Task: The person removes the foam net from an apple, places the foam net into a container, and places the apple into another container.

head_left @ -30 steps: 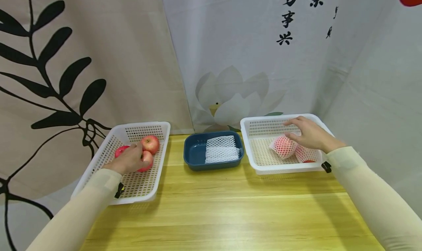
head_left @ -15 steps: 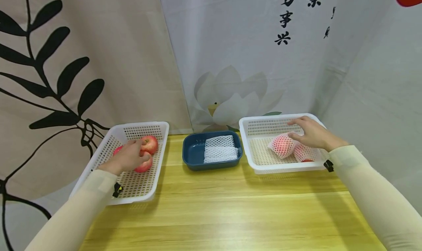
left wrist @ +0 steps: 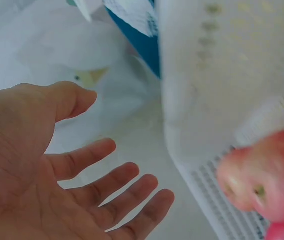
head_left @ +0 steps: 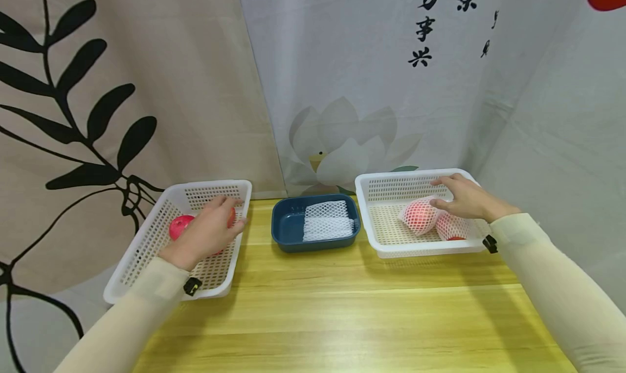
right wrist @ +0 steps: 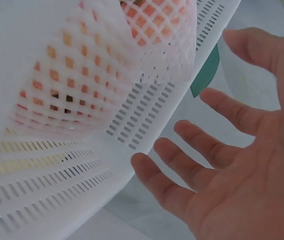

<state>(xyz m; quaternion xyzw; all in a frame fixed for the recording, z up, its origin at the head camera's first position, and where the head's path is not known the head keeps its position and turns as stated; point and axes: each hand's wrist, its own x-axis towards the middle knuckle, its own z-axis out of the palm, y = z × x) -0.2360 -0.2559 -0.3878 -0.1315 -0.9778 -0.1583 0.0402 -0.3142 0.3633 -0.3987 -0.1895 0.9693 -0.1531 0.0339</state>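
My left hand (head_left: 207, 231) hovers over the left white basket (head_left: 146, 237), fingers spread and holding nothing. Below it lie red apples (head_left: 181, 226), partly covered by the hand in the head view. In the left wrist view, apples (left wrist: 277, 175) appear at the right, apart from the fingertips. My right hand (head_left: 471, 196) is above the right white basket (head_left: 391, 182), its fingers loosely extended and nothing in them. Beneath it sit two apples in white foam nets, one netted apple (head_left: 420, 216) left of another netted apple (head_left: 452, 227). Both show in the right wrist view.
Between the baskets stands a dark blue tray (head_left: 288, 221) with folded white foam nets (head_left: 329, 221) in it. All three containers rest at the back of a wooden table (head_left: 342, 302), against a printed cloth backdrop (head_left: 352, 63).
My left hand has shifted right and now covers the right-hand apples that showed before; the apple at the left is more exposed. The right hand has hardly moved.
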